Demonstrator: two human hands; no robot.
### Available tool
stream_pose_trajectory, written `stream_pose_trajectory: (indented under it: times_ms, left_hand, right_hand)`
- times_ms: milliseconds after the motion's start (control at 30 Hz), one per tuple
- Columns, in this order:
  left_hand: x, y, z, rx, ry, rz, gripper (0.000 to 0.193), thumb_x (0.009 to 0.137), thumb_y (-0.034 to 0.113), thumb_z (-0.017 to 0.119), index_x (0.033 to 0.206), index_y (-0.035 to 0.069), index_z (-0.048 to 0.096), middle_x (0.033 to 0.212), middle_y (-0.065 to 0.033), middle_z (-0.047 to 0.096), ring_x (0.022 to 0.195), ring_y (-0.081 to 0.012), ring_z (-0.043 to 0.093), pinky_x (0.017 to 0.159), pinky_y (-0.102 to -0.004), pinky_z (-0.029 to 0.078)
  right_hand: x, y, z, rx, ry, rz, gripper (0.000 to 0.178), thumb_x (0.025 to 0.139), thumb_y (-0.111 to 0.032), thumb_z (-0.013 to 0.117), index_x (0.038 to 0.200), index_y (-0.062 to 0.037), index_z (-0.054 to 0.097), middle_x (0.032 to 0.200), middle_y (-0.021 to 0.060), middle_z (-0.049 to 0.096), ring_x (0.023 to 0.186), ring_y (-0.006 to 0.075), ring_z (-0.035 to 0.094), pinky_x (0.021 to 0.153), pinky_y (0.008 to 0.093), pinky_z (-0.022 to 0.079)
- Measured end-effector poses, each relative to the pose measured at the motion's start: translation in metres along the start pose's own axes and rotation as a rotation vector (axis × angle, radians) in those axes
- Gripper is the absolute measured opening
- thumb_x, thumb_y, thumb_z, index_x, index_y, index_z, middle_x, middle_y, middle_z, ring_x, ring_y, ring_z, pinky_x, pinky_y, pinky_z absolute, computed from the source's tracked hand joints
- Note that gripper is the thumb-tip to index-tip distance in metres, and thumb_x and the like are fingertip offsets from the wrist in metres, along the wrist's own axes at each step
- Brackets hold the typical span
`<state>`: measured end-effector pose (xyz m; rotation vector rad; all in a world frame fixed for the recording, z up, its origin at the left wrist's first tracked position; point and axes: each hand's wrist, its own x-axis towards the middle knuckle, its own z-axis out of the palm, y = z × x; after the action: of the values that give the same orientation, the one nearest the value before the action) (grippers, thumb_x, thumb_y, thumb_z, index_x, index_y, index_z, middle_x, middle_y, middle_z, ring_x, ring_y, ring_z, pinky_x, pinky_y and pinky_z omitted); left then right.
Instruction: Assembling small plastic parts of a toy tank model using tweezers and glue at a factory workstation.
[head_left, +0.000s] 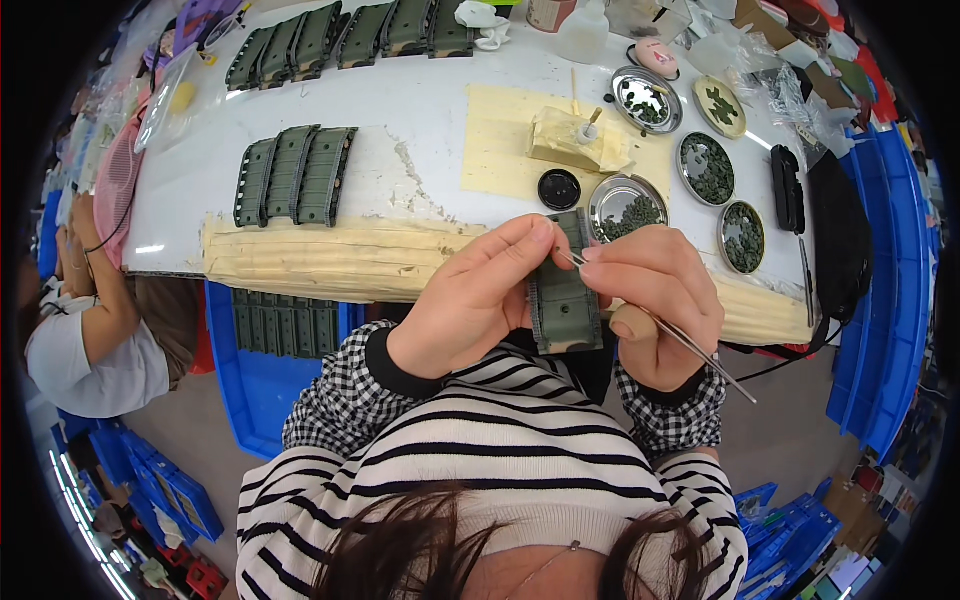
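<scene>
My left hand [450, 300] is closed on a dark green, ribbed rectangular panel [567, 312], held upright over the table's front edge. Its thumb and forefinger pinch together near the panel's upper part. Metal tweezers [690, 347] are gripped in my right hand [672, 290], with their tips at the panel beside my left fingertips. Whether the tips hold a small piece is too fine to tell. Just beyond the panel is a steel dish [622, 190] of small dark green pieces, beside a round black lid or cap [559, 189].
Matching panels [295, 178] stand on the white table [400, 110], more along its back. Several dishes of green bits [706, 168] lie right of a tape-covered block [570, 145]. Padding [330, 262] lines the front edge. A blue crate [250, 390] sits below; another person [100, 340] sits at left.
</scene>
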<state>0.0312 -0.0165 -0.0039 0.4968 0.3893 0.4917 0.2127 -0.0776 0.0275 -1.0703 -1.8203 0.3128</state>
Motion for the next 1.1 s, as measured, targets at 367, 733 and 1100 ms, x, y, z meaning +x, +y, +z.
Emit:
stream_pose_trajectory:
  times_ms: [367,733,1100]
  left_hand:
    - [-0.0055,0.0024,0.0007,0.054,-0.040,-0.020,0.028,0.104,0.032,0.039,0.092,0.008,0.045,0.099,-0.0048,0.055,0.095,-0.0184,0.063,0.080,-0.0305,0.055]
    - [-0.0037,0.0013,-0.0020,0.059,-0.102,0.012,0.033,0.104,0.036,0.036,0.091,0.007,0.044,0.099,-0.0091,0.057,0.097,-0.0236,0.065,0.081,-0.0329,0.055]
    - [-0.0039,0.0019,-0.0010,0.049,-0.096,0.014,0.033,0.104,0.035,0.036,0.090,0.007,0.044,0.098,-0.0082,0.057,0.097,-0.0234,0.065,0.082,-0.0332,0.055]
  right_hand:
    - [-0.0015,0.0004,0.0036,0.273,0.023,0.205,0.020,0.092,-0.017,0.062,0.099,0.0017,0.067,0.091,0.0120,0.064,0.064,0.0154,0.060,0.057,0.0254,0.049]
    - [-0.0018,0.0011,0.0043,0.380,0.029,0.281,0.023,0.097,-0.018,0.056,0.100,0.0020,0.067,0.091,0.0111,0.063,0.061,0.0092,0.056,0.054,0.0214,0.047]
    - [0.0005,0.0005,0.0029,0.339,-0.006,0.270,0.023,0.097,-0.018,0.056,0.099,0.0014,0.067,0.091,0.0112,0.064,0.066,0.0117,0.058,0.057,0.0235,0.047]
